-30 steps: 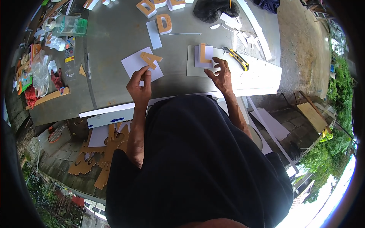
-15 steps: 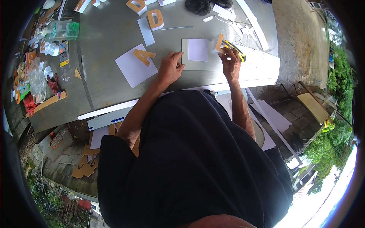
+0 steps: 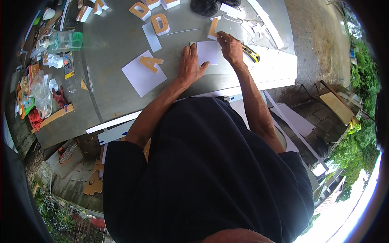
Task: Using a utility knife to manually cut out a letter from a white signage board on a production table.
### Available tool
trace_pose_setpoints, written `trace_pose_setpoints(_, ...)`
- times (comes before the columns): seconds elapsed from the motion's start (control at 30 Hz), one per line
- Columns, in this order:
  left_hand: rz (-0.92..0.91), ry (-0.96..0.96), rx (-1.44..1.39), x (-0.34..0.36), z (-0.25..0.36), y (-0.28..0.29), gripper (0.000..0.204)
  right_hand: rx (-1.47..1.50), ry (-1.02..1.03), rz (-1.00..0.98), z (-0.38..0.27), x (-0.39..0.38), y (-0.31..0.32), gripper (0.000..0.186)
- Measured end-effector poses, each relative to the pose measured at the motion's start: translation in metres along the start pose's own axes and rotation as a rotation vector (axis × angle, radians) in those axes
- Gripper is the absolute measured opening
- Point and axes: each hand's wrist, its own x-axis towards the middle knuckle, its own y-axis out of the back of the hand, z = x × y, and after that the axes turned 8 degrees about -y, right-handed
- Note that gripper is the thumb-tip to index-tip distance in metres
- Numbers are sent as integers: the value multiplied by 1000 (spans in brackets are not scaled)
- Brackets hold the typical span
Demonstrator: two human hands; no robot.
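Head cam: Rt hand (image 3: 231, 50) has swung the L-shaped block (image 3: 213, 28) lt & away vs. half a sec ago, off from the yellow cutter (image 3: 251, 53), now just beyond the white square (image 3: 208, 52)! Rt fingertips at block's near end; can't tell if gripping. Lt hand (image 3: 189, 68) shifted rt, fingers loose, spread by square's lt edge. Grey tabletop (image 3: 113, 52) shows betw. Lt hand & slanted white sheet (image 3: 142, 79); white strip (image 3: 113, 122) along near edge.
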Motion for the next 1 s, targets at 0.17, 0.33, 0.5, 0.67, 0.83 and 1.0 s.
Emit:
trace_pose_setpoints(0.17,-130,160,213,8,20,-4,107,70,-52,56,-3,-6,-1,34)
trace_pose_setpoints(0.33,-148,193,333,19,29,-11,115,-264,-111,116,39,-32,30,43)
trace_pose_setpoints(0.5,-60,175,385,17,30,-22,117,-433,-69,146,75,-41,41,52)
trace_pose_setpoints(0.67,-39,203,377,14,34,-28,114,-428,6,25,89,-31,51,50)
trace_pose_setpoints(0.83,132,275,128,10,40,-29,97,-353,77,17,104,-16,68,49)
trace_pose_setpoints(1.0,450,509,-372,-17,30,-8,40,-47,26,28,112,13,98,43)
